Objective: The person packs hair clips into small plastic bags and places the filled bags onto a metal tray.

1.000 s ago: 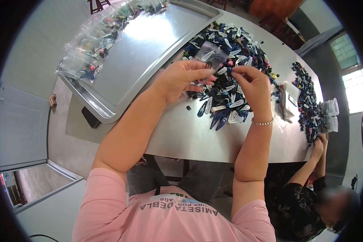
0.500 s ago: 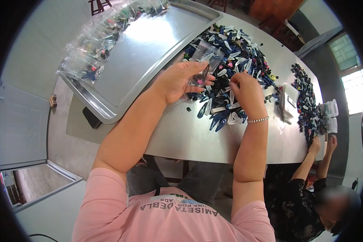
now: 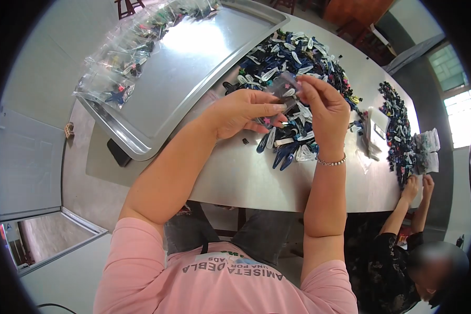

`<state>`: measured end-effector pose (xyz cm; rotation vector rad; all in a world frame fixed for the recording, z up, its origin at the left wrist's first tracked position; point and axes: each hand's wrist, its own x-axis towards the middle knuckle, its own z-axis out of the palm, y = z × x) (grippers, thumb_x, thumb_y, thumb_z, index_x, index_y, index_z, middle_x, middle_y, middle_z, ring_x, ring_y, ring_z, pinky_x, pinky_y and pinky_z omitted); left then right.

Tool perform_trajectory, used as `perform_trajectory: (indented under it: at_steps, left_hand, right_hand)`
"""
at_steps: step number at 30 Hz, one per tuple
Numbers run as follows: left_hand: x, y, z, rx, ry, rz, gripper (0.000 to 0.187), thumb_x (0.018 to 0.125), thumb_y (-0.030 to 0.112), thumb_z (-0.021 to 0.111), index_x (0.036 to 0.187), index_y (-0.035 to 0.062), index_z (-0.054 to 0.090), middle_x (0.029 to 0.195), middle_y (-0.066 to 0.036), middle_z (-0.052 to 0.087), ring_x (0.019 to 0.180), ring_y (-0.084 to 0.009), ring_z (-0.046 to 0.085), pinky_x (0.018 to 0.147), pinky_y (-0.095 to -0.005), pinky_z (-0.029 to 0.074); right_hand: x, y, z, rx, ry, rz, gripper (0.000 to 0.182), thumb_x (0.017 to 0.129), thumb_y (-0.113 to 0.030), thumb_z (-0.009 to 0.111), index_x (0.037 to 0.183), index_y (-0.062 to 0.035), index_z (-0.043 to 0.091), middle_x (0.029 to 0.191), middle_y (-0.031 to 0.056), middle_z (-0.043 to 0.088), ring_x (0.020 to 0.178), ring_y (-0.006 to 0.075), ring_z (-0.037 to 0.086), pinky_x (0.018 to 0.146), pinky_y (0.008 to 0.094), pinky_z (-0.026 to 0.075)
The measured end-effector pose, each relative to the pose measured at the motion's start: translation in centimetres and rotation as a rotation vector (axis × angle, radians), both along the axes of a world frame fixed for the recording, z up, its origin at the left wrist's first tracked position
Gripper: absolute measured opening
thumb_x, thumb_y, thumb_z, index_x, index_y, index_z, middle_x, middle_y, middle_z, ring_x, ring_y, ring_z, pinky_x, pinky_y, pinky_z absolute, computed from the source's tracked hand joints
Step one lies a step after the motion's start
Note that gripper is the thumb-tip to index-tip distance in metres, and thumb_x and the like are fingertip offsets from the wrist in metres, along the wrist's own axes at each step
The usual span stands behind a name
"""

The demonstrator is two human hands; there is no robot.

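My left hand (image 3: 246,111) holds a small clear plastic bag (image 3: 282,82) between thumb and fingers, with dark and pink pieces showing through it. My right hand (image 3: 327,107) is pinched at the bag's upper right edge; what lies between its fingertips is too small to make out. Under and behind both hands spreads a heap of hair clips (image 3: 309,60), mostly navy, black and white snap clips. Several of them (image 3: 285,156) lie at the heap's near edge, just below my hands.
A metal tray (image 3: 191,68) on the left bears a row of filled plastic bags (image 3: 123,68). To the right are a stack of clear bags (image 3: 376,133), another pile of small dark pieces (image 3: 395,120) and white packets (image 3: 428,152). A co-worker's hands (image 3: 416,189) are at that pile.
My right hand has risen from the clip heap to the bag's edge. The left hand has shifted slightly right, and the bag now tilts toward the right hand.
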<state>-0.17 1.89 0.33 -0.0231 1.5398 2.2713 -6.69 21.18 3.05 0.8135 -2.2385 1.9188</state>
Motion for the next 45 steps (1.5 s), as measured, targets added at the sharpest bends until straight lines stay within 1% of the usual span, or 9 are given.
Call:
perform_trajectory:
  at_steps: [6, 8, 11, 15, 18, 23, 30, 42, 45]
  left_hand:
    - [0.0, -0.1, -0.2, 0.126, 0.041, 0.03, 0.037, 0.092, 0.026, 0.071, 0.121, 0.0045, 0.063, 0.108, -0.005, 0.07, 0.098, -0.0113, 0.066, 0.08, -0.0271, 0.055]
    - [0.2, 0.1, 0.0, 0.174, 0.079, 0.035, 0.038, 0.092, 0.025, 0.071, 0.123, 0.0039, 0.063, 0.108, -0.006, 0.07, 0.098, -0.0112, 0.066, 0.081, -0.0276, 0.055]
    - [0.6, 0.3, 0.4, 0.116, 0.058, 0.045, 0.04, 0.091, 0.02, 0.072, 0.125, 0.0021, 0.061, 0.11, -0.007, 0.069, 0.099, -0.0119, 0.065, 0.085, -0.0274, 0.054]
    - [0.4, 0.3, -0.3, -0.088, 0.319, 0.183, 0.039, 0.088, 0.013, 0.073, 0.123, 0.0004, 0.061, 0.111, -0.007, 0.069, 0.1, -0.0115, 0.064, 0.088, -0.0257, 0.052]
    - [0.4, 0.7, -0.1, -0.17, 0.391, 0.317, 0.035, 0.087, 0.011, 0.075, 0.119, 0.0004, 0.064, 0.106, -0.005, 0.07, 0.097, -0.0098, 0.064, 0.086, -0.0243, 0.051]
    - [1.2, 1.6, 0.5, -0.455, 0.443, 0.397, 0.016, 0.087, 0.012, 0.071, 0.096, -0.0016, 0.073, 0.087, -0.004, 0.072, 0.078, -0.0077, 0.064, 0.073, -0.0237, 0.051]
    - [4.0, 0.9, 3.6, -0.655, 0.464, 0.643, 0.019, 0.091, 0.014, 0.067, 0.099, -0.0022, 0.075, 0.086, -0.003, 0.073, 0.078, -0.0067, 0.062, 0.074, -0.0225, 0.05]
    - [10.6, -19.5, 3.5, -1.047, 0.2, 0.952, 0.031, 0.084, 0.027, 0.072, 0.102, 0.0018, 0.076, 0.089, -0.009, 0.075, 0.081, -0.0149, 0.068, 0.077, -0.0288, 0.051]
    - [12.3, -23.2, 2.1, -1.393, 0.265, 1.02, 0.037, 0.083, 0.026, 0.072, 0.111, 0.0006, 0.072, 0.101, -0.012, 0.074, 0.09, -0.0224, 0.069, 0.084, -0.0336, 0.052]
  right_hand:
    - [-0.8, -0.3, 0.0, -0.068, -0.112, -0.024, 0.016, 0.095, -0.01, 0.066, 0.106, 0.0006, 0.072, 0.095, 0.0022, 0.071, 0.087, 0.0078, 0.063, 0.079, 0.0225, 0.05]
    - [-1.1, 0.3, -0.8, 0.057, -0.242, 0.212, 0.014, 0.094, -0.01, 0.067, 0.102, 0.0004, 0.073, 0.094, 0.0019, 0.071, 0.087, 0.0093, 0.063, 0.082, 0.0244, 0.05]
    - [-0.6, 0.2, -0.6, 0.027, -0.038, 0.221, 0.009, 0.092, -0.007, 0.069, 0.094, 0.0008, 0.072, 0.093, 0.0018, 0.07, 0.086, 0.0089, 0.062, 0.082, 0.025, 0.05]
    - [-1.0, 0.5, -0.6, 0.287, 0.35, 0.097, 0.005, 0.09, -0.005, 0.07, 0.09, 0.0005, 0.07, 0.092, 0.0014, 0.07, 0.085, 0.0065, 0.061, 0.078, 0.0234, 0.05]
    - [-0.9, 0.4, -0.6, 0.262, -0.025, 0.165, 0.005, 0.09, -0.005, 0.07, 0.091, -0.0002, 0.071, 0.091, 0.001, 0.07, 0.084, 0.005, 0.061, 0.075, 0.0213, 0.049]
    - [-1.1, 0.4, -1.2, 0.136, 0.02, 0.251, 0.007, 0.091, -0.005, 0.069, 0.096, 0.0007, 0.07, 0.095, 0.0006, 0.069, 0.084, 0.0041, 0.06, 0.073, 0.0197, 0.048]
    - [-1.8, 0.7, -1.4, 0.106, -0.016, 0.14, 0.014, 0.094, -0.009, 0.067, 0.103, 0.0005, 0.071, 0.099, 0.0013, 0.071, 0.086, 0.0057, 0.061, 0.078, 0.0196, 0.048]
    - [-0.7, 0.1, -1.1, 0.275, 0.114, 0.118, 0.014, 0.092, -0.011, 0.071, 0.097, 0.0019, 0.072, 0.076, -0.0043, 0.065, 0.069, 0.0025, 0.053, 0.065, 0.0188, 0.043]
    - [-0.9, 0.0, -1.6, 0.254, 0.087, 0.155, 0.014, 0.091, -0.012, 0.071, 0.095, 0.0016, 0.071, 0.073, -0.0047, 0.063, 0.067, 0.0023, 0.052, 0.062, 0.0194, 0.042]
